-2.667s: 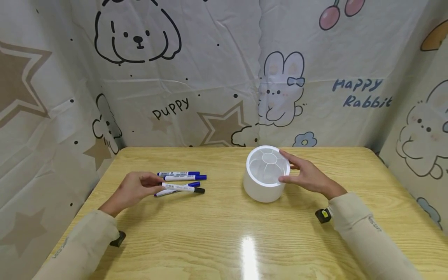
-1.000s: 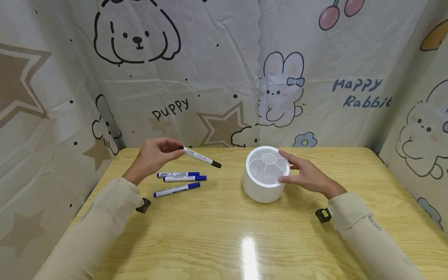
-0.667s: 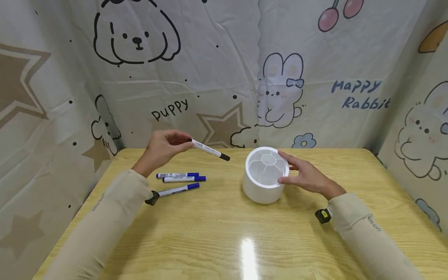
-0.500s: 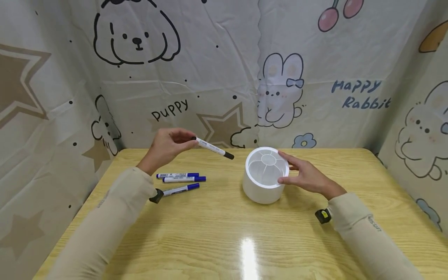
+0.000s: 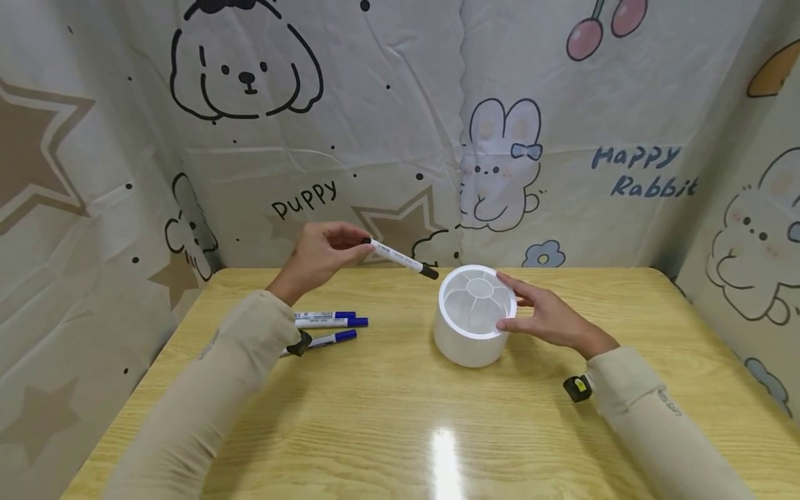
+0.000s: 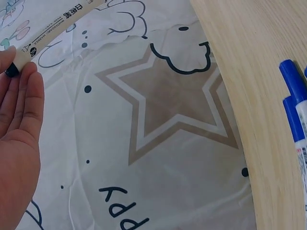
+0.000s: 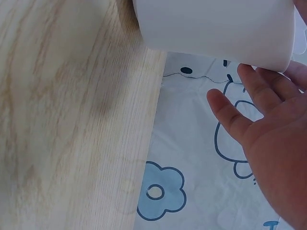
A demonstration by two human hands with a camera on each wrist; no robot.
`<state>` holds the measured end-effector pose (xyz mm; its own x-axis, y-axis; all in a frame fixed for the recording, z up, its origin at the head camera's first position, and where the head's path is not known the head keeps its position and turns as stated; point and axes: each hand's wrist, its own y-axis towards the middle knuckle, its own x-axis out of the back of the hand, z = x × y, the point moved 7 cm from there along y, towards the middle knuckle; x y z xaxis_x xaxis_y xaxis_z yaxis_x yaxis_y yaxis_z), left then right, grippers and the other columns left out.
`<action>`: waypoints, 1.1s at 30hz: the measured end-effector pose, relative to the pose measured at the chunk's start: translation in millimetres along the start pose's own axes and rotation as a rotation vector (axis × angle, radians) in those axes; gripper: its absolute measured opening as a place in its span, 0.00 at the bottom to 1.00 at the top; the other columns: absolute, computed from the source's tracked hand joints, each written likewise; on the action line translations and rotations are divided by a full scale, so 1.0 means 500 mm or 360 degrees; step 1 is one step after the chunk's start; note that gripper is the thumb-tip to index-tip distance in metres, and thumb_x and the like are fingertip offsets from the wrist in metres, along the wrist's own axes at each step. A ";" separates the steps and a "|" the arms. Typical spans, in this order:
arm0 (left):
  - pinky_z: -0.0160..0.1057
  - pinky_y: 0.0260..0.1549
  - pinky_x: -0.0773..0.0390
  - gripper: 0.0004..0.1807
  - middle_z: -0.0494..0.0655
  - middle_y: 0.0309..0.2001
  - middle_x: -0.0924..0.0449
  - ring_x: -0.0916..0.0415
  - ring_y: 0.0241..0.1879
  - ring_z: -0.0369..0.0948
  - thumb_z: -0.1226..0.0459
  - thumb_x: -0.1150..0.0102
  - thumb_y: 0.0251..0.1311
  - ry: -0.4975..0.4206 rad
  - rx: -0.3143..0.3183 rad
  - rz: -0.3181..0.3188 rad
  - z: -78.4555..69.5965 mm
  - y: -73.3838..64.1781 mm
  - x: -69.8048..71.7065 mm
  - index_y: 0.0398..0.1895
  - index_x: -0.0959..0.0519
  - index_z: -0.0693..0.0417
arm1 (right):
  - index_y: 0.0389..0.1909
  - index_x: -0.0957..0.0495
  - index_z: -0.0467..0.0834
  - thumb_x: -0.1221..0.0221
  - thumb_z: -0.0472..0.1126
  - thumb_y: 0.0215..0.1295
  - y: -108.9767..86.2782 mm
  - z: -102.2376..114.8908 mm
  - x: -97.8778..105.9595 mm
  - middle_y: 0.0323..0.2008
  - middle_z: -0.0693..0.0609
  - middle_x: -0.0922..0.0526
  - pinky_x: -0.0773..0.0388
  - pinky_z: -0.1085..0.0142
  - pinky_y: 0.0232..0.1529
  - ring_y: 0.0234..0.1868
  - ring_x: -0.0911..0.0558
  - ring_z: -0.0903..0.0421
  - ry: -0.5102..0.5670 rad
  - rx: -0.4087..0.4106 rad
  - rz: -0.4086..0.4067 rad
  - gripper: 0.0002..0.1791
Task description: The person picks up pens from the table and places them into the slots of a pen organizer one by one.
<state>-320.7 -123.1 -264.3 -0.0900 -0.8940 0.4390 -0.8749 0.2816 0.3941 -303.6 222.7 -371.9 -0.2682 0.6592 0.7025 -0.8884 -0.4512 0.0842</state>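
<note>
My left hand (image 5: pixel 325 253) pinches a whiteboard marker (image 5: pixel 400 257) by its end between thumb and fingers, above the table. The marker has a white barrel and a black cap, which slants down toward the rim of a round white pen holder (image 5: pixel 470 347). Thin dividers split the holder into compartments around a central ring. My right hand (image 5: pixel 550 319) holds the holder at its right side, thumb at the near rim and fingers at the far side. In the right wrist view some fingers (image 7: pixel 261 88) touch the white wall (image 7: pixel 216 28) while another stands away from it.
Three blue-capped whiteboard markers (image 5: pixel 337 322) lie on the wooden table (image 5: pixel 375 423) at the left, partly hidden behind my left sleeve and wrist camera. A printed cloth (image 5: pixel 387 139) hangs behind the table and along both sides.
My left hand has lifted the black-capped marker off the blue-capped ones and carried it up and right, close to the holder. The right hand and the holder stay in place.
</note>
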 end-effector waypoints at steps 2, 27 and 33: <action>0.33 0.33 0.17 0.11 0.53 0.38 0.13 0.16 0.36 0.45 0.67 0.28 0.58 -0.0010 0.0001 -0.0014 -0.002 0.004 -0.003 0.41 0.14 0.63 | 0.78 0.47 0.42 0.29 0.48 0.61 0.000 -0.001 0.000 0.75 0.37 0.42 0.29 0.37 0.59 0.64 0.29 0.31 -0.0002 0.0007 -0.0004 0.51; 0.34 0.35 0.17 0.11 0.54 0.38 0.14 0.16 0.35 0.41 0.68 0.27 0.56 -0.0110 -0.0095 -0.0018 -0.038 0.047 -0.061 0.41 0.14 0.64 | 0.79 0.47 0.43 0.29 0.48 0.61 0.002 0.001 0.002 0.74 0.37 0.41 0.31 0.36 0.61 0.65 0.30 0.32 0.0026 0.0006 0.0024 0.51; 0.35 0.36 0.16 0.11 0.53 0.38 0.14 0.16 0.36 0.41 0.68 0.27 0.56 -0.0115 -0.0094 -0.0010 -0.034 0.053 -0.077 0.41 0.14 0.63 | 0.79 0.47 0.43 0.29 0.48 0.60 0.000 -0.001 0.000 0.74 0.37 0.41 0.32 0.35 0.61 0.65 0.30 0.32 0.0029 -0.0004 0.0023 0.51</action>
<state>-332.3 -75.4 -257.0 -0.1205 -0.9181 0.3775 -0.8463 0.2938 0.4445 -304.1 223.2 -372.1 -0.2876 0.6637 0.6905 -0.8855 -0.4590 0.0724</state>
